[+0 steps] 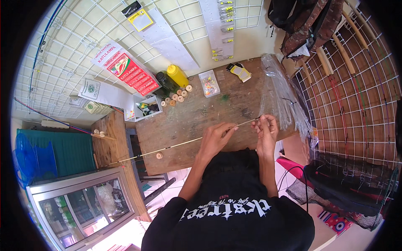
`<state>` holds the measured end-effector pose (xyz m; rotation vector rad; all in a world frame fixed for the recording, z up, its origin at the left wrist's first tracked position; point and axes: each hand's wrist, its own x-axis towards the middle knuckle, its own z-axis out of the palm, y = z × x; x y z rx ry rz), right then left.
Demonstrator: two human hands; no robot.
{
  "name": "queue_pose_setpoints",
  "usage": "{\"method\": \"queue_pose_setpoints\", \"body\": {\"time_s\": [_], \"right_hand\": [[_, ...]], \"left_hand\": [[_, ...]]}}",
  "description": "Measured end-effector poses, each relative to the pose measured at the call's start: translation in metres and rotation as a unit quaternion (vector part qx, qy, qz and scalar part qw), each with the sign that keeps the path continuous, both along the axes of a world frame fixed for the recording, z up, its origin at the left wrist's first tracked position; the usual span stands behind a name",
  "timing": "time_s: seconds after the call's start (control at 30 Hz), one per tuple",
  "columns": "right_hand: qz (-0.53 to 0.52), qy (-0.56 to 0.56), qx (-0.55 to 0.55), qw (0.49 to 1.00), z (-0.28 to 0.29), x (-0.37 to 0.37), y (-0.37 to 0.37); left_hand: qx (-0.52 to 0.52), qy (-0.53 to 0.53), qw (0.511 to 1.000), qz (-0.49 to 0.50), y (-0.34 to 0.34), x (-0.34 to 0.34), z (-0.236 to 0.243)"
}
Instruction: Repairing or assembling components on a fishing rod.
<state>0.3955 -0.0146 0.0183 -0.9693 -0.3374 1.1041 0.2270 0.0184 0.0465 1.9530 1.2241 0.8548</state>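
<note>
A thin, pale yellow fishing rod [171,147] runs slantwise across the front of the wooden table, its far-left length reaching past the table's edge. My left hand [217,137] is closed round the rod close to its right end, thumb and fingers pressed together. At that end, my right hand [266,130] pinches the rod tip, where a small dark bit shows between the fingers; its details are too small to make out. One loose cork ring [159,155] lies on the table just below the rod, left of my left hand.
On the wooden table [190,119] stand several cork rings [173,99], a yellow squeeze bottle [177,76], a dark jar [166,82] and a white tray [204,91] of small colourful pieces. Clear plastic sleeves [277,94] lie at right. Rods with cork handles [343,54] hang on the right-hand grid.
</note>
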Motion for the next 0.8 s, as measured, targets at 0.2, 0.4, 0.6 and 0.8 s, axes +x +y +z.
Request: {"method": "queue_pose_setpoints", "body": {"time_s": [0.2, 0.4, 0.6, 0.8], "right_hand": [[0.008, -0.003, -0.009, 1.0, 0.002, 0.005, -0.004], [-0.015, -0.087, -0.043, 0.995, -0.005, 0.012, -0.005], [-0.122, 0.022, 0.036, 0.992, -0.011, 0.039, -0.01], [-0.205, 0.032, 0.088, 0.974, -0.014, 0.074, -0.019]], "left_hand": [[-0.009, 0.003, 1.0, 0.0, 0.001, -0.002, 0.002], [-0.045, 0.009, 0.999, 0.002, 0.0, -0.005, 0.006], [-0.028, 0.003, 1.0, -0.003, 0.003, -0.009, 0.002], [-0.058, -0.001, 0.998, -0.002, 0.008, -0.011, -0.002]]}}
